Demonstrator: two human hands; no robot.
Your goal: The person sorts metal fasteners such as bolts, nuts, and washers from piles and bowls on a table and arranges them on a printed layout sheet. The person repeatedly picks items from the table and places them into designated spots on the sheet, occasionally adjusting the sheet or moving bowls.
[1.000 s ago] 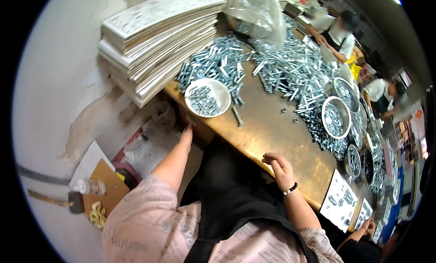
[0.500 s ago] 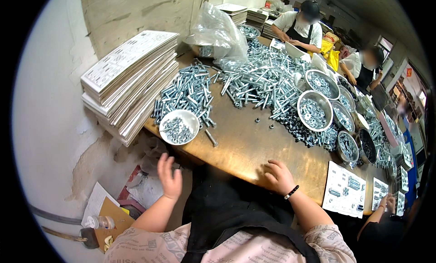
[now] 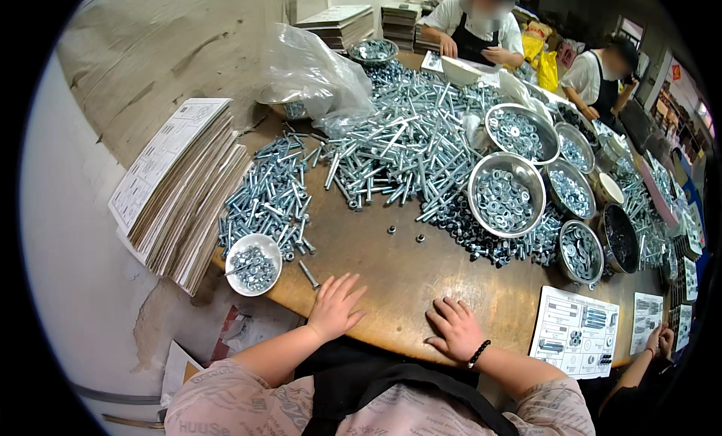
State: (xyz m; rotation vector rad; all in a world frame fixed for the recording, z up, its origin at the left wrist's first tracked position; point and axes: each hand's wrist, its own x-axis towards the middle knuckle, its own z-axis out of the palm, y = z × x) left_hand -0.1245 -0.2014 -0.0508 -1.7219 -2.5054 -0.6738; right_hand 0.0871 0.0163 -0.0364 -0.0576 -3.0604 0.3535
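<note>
My left hand (image 3: pixel 336 308) is over the table's front edge, fingers stretched out and holding nothing. Just beyond its fingertips lies a single bolt (image 3: pixel 309 275), and to its left stands a white bowl (image 3: pixel 254 265) of small metal hardware. My right hand (image 3: pixel 456 330) rests at the edge of the wooden table (image 3: pixel 361 248), fingers spread, also with nothing in it. A black bead bracelet (image 3: pixel 479 353) circles that wrist. Two small dark nuts (image 3: pixel 406 234) lie apart on the wood ahead of my hands.
A bolt pile (image 3: pixel 267 195) lies left, a larger bolt heap (image 3: pixel 406 135) farther back. Metal bowls of washers (image 3: pixel 505 195) stand right, beside black nuts (image 3: pixel 470 233). Tall card stack (image 3: pixel 180 195) at left; printed card (image 3: pixel 575 331) at right. Co-workers (image 3: pixel 477 37) sit across; another person's hands (image 3: pixel 660 340) at right.
My left hand has moved from beside the table, below the bowl, up and right to its front edge. My right hand stays near the edge, fingers more spread. The head view has shifted.
</note>
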